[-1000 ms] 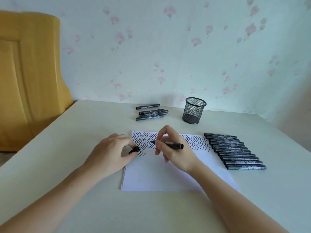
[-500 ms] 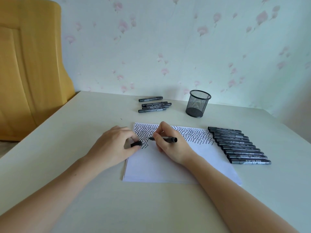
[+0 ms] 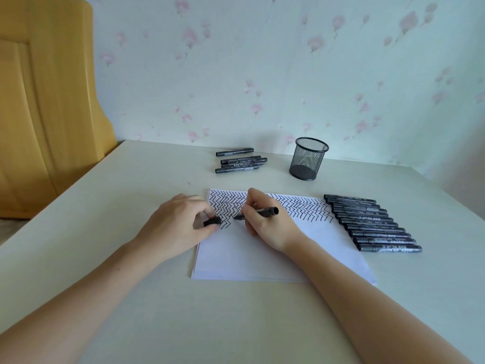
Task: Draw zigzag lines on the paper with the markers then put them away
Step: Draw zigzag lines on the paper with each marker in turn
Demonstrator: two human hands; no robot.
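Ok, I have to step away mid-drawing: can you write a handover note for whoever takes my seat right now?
Right hand grips an uncapped black marker, tip at the paper. Left hand pinches its cap and rests on the paper's left edge.
Done: zigzag rows fill the top of the sheet.
Left: the lower sheet is blank. Ten markers lie in a row on the right, four markers at the back; the mesh pen cup holds none.

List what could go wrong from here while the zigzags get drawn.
The left hand pinches the cap at the paper's left edge; its fingers lie on inked lines and may smear them. The right hand could drag over earlier rows. The marker might bleed through the sheet onto the table.
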